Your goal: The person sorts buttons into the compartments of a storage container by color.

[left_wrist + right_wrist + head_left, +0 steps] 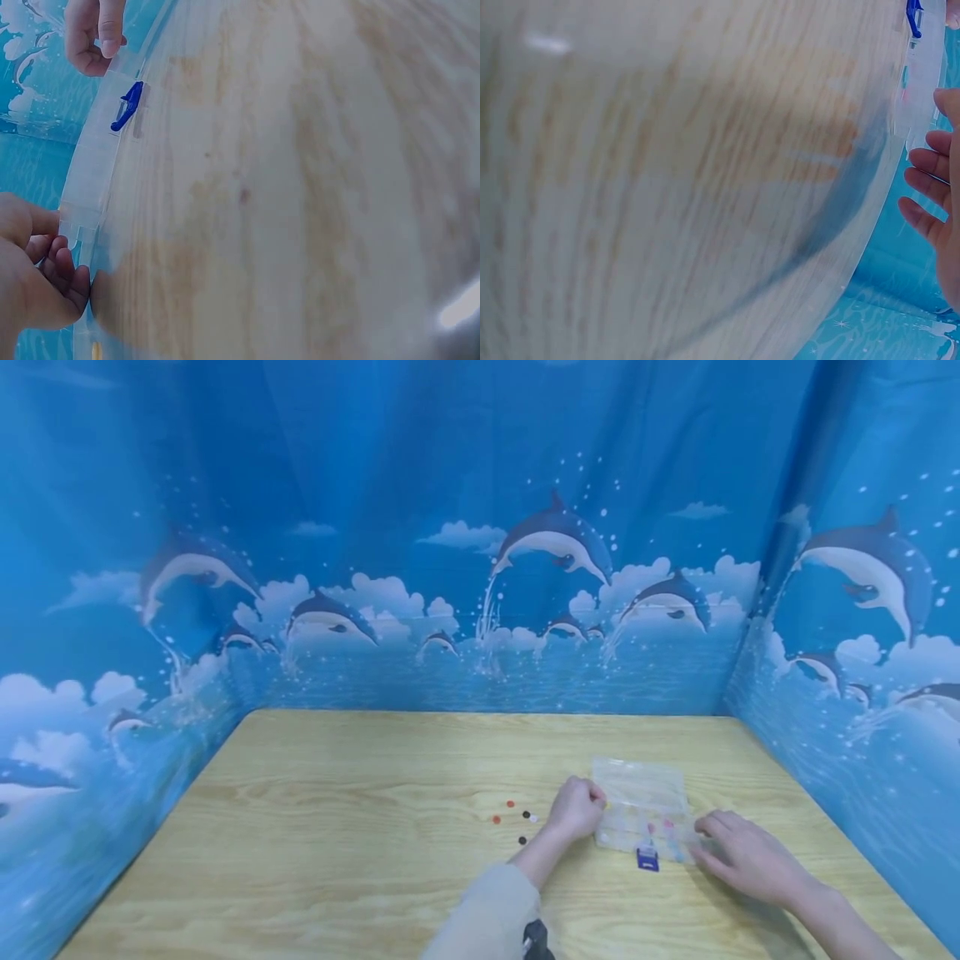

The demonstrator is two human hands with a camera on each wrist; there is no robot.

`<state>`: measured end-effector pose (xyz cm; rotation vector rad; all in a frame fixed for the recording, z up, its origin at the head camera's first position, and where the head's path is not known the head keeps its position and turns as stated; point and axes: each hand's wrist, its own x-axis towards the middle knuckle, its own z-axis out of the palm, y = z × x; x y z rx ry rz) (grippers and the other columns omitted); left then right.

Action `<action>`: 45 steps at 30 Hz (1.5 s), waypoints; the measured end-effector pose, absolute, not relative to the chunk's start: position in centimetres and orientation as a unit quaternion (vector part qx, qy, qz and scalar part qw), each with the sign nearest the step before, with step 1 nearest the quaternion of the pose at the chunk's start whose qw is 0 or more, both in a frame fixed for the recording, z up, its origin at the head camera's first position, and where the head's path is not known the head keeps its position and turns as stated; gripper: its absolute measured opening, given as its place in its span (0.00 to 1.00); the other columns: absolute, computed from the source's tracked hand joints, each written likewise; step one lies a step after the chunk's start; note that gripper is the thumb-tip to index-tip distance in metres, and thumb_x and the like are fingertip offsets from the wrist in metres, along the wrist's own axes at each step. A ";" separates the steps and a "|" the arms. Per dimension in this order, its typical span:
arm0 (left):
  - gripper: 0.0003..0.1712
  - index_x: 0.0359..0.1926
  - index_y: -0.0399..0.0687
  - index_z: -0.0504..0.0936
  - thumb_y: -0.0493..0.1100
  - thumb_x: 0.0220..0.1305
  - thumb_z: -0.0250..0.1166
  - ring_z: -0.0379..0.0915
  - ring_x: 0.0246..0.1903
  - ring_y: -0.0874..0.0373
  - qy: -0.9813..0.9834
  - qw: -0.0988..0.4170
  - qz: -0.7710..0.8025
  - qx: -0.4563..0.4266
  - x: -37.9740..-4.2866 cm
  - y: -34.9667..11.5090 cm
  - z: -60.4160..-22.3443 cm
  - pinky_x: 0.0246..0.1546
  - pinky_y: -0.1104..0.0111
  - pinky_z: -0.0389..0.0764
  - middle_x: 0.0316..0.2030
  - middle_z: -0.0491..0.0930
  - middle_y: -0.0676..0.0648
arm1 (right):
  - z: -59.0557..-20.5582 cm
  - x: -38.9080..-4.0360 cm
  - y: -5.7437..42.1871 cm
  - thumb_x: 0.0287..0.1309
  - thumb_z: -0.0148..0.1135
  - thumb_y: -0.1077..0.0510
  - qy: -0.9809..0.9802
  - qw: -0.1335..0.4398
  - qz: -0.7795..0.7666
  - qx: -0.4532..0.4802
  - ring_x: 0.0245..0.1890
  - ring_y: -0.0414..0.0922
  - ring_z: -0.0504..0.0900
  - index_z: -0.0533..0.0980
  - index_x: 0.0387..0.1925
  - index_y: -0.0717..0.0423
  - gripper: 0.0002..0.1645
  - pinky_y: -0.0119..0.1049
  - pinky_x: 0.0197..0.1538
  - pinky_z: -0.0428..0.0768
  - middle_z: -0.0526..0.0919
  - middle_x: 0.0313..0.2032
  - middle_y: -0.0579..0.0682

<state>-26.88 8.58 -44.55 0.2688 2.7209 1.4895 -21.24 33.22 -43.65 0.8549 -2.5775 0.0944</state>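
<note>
The clear, rectangular plastic box (637, 788) seemed light and stiff, best held by its ends, the left hand (577, 810) pinching its nine-o'clock edge, the right hand (746, 856) loosely spread near three.

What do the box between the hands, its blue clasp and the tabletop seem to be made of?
Box: probably smooth, clear plastic, as the table's tone shows through. Clasp: likely opaque moulded plastic, evenly blue; finish unclear. Tabletop: wood or wood-look laminate, judging by its streaky grain; a bright reflection in both wrist views suggests sheen.
</note>
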 end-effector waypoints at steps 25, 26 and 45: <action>0.05 0.33 0.42 0.80 0.37 0.63 0.58 0.70 0.28 0.61 0.835 0.042 0.546 0.057 -28.1 3.1 -43.0 0.28 0.70 0.73 0.29 0.76 0.52 | -43.7 -21.3 33.3 0.42 0.70 0.54 -0.928 0.208 0.033 0.307 0.32 0.45 0.77 0.77 0.34 0.58 0.17 0.43 0.37 0.78 0.77 0.32 0.47; 0.05 0.34 0.42 0.80 0.37 0.63 0.58 0.70 0.26 0.61 0.835 0.043 0.546 0.056 -28.1 2.8 -43.0 0.25 0.70 0.73 0.29 0.76 0.52 | -43.6 -21.3 33.4 0.42 0.70 0.54 -0.929 0.206 0.033 0.305 0.32 0.45 0.77 0.76 0.34 0.57 0.17 0.43 0.37 0.78 0.77 0.32 0.47; 0.03 0.32 0.41 0.79 0.38 0.60 0.61 0.72 0.28 0.57 0.817 0.075 0.570 0.045 -26.1 0.0 -42.9 0.29 0.69 0.74 0.29 0.75 0.50 | -43.5 -21.2 33.3 0.45 0.69 0.54 -0.936 0.183 0.036 0.300 0.35 0.48 0.78 0.76 0.36 0.59 0.17 0.46 0.39 0.77 0.78 0.34 0.49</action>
